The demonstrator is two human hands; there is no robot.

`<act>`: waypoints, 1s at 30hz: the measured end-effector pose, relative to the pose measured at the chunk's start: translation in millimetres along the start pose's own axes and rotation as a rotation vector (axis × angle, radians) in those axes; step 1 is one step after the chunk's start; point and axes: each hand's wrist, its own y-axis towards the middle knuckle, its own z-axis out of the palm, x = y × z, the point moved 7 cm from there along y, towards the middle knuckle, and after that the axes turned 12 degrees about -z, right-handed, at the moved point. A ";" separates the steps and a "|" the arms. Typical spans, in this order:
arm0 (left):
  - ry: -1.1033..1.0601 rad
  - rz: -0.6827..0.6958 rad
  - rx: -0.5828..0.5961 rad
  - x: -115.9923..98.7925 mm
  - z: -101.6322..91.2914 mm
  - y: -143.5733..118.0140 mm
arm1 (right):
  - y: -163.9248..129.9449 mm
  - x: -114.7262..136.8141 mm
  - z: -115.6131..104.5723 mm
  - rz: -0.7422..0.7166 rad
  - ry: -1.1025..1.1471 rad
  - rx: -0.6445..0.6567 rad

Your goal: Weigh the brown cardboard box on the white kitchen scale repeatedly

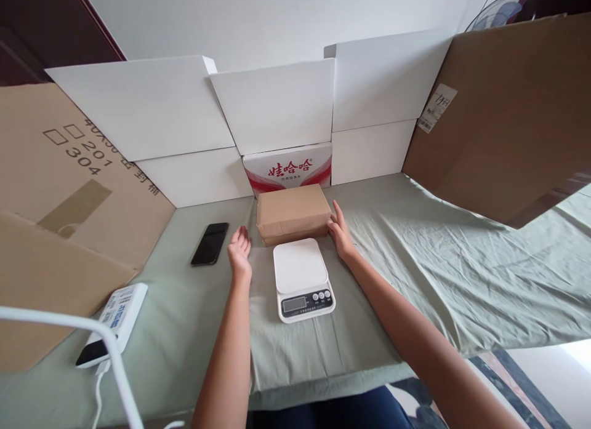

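So far, the box point(293, 210) sits ungripped behind the scale point(300, 266), near the desk's point(194, 330) back edge; the right hand point(340, 233), open, touches its side, the left hand point(239, 252) (also open) hangs apart.

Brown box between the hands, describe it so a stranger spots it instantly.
On the green cloth, find the red-lettered white carton. The brown box sits just in front of it, beyond the white scale. Unlike the large left carton and large right carton, it is low and shows no printing.
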 end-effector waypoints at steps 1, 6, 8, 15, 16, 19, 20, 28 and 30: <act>0.006 0.000 0.024 1.9 1.9 0.2 | 0.1 -1.5 0.2 0.019 0.015 -0.007; 0.050 -0.024 0.088 14.3 10.1 0.9 | -0.7 3.8 2.3 0.061 0.029 -0.037; 0.068 -0.029 0.094 18.1 11.6 0.4 | -0.5 9.8 4.6 0.028 0.028 -0.015; 0.169 -0.042 0.071 21.7 19.1 -8.9 | 2.2 24.8 13.2 -0.082 -0.009 0.065; 0.173 -0.018 0.077 18.3 21.5 -12.2 | 2.4 27.4 13.9 -0.112 -0.005 0.066; 0.173 0.099 0.124 2.8 28.4 -28.6 | -2.2 37.9 14.3 -0.212 -0.003 0.069; 0.173 0.133 0.133 -2.0 28.5 -36.4 | -6.4 41.7 13.9 -0.233 -0.013 0.073; 0.200 0.168 0.099 7.2 -18.0 -120.5 | -81.8 72.9 3.9 -0.230 -0.161 0.054; 0.200 0.165 0.108 14.0 -29.3 -136.4 | -97.0 79.0 2.2 -0.218 -0.198 0.042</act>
